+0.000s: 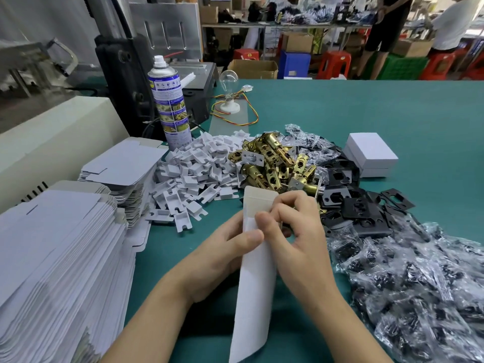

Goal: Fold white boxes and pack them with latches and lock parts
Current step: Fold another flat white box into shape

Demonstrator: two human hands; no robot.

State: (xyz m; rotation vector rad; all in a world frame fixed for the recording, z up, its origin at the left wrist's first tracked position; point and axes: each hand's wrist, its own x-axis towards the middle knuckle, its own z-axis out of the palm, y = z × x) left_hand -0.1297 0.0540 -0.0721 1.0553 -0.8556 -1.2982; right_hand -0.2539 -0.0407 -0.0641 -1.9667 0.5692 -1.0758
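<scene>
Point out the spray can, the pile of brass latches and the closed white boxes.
spray can (170, 106): head view, on its labelled body.
pile of brass latches (272, 163): head view, on a latch near the pile's middle.
closed white boxes (370, 147): head view, on the top box's lid.

Pinching a half-folded white box (255, 284) between left hand (222, 251) and right hand (297, 238) above a green table (366, 108). Just beyond, heaped brass latches (275, 161), with white plastic inserts (193, 174) to their left and black plates (353, 205) to their right. Stacked flat blanks (60, 244) far left; 2 closed boxes (370, 154) beyond the plates.
</scene>
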